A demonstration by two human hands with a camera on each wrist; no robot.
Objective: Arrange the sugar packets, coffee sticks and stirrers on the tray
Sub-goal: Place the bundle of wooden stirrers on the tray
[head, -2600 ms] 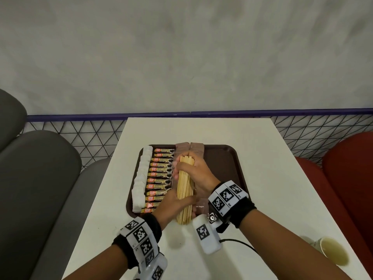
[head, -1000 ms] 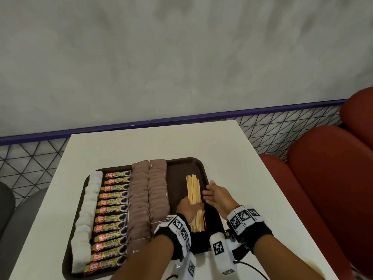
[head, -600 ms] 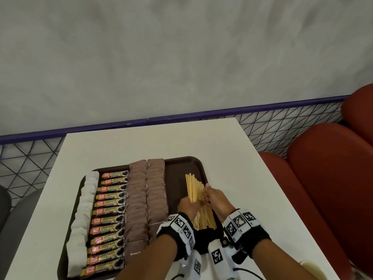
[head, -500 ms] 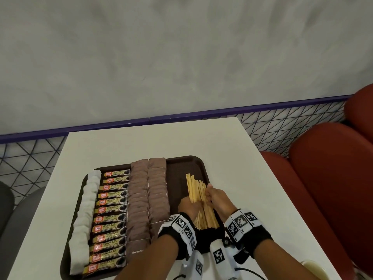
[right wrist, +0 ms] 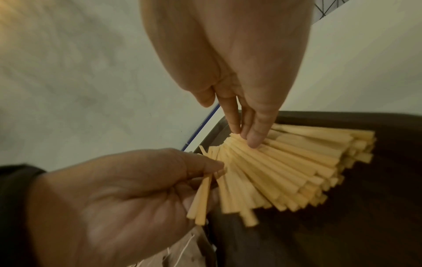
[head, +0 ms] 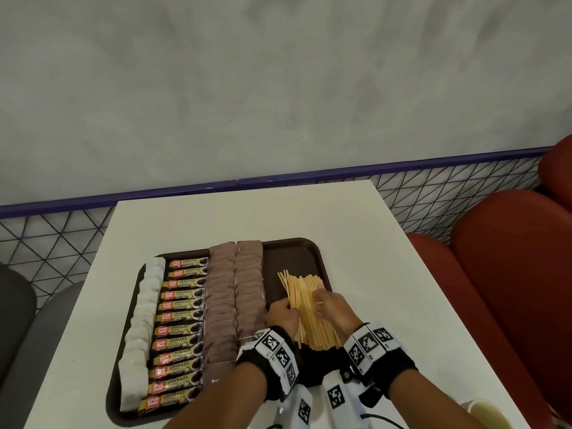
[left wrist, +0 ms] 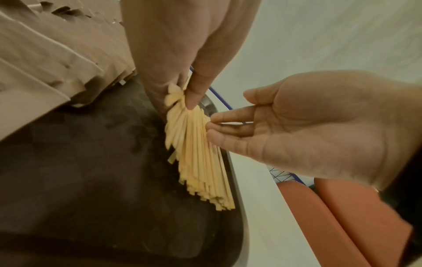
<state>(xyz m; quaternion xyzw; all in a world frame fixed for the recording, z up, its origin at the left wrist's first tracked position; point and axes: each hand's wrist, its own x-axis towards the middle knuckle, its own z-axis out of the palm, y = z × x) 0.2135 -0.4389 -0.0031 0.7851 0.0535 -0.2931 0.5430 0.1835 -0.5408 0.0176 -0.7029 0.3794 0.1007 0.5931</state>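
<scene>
Thin, flat, pale wooden stirrers (head: 311, 311) fan across the brown tray's (head: 294, 249) 3 o'clock side. Left hand (head: 282, 317) pinches several; right hand's (head: 332, 308) straight fingers (right wrist: 253, 133) press them.

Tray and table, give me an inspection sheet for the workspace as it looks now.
Surface: white table bearing a brown tray.
Job's things: white sugar packets, coffee sticks and brown packets in rows; stirrers fanned out.
Clutter: paper cup at the near right corner.
Grippers: left hand pinches a few stirrers; right hand presses straight fingers on the fan.
Cables: black cable below the right wrist.
Surroundings: grey wall, red seats, grey seats.
</scene>
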